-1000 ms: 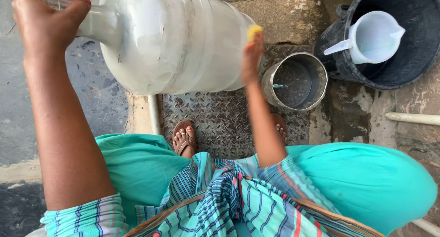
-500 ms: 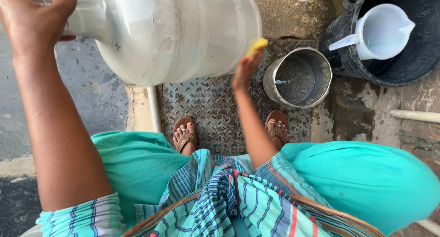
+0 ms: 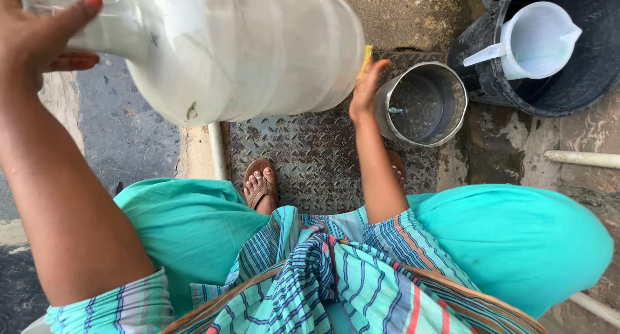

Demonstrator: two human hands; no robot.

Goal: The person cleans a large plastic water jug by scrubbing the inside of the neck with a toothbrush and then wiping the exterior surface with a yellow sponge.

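While tilted sideways, the jug [image 3: 245, 50] looks cloudy white.

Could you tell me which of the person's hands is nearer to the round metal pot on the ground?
The right. The right hand presses a yellow sponge to the big jug's base, just beside the metal pot. The left hand grips the jug's neck, far across the frame.
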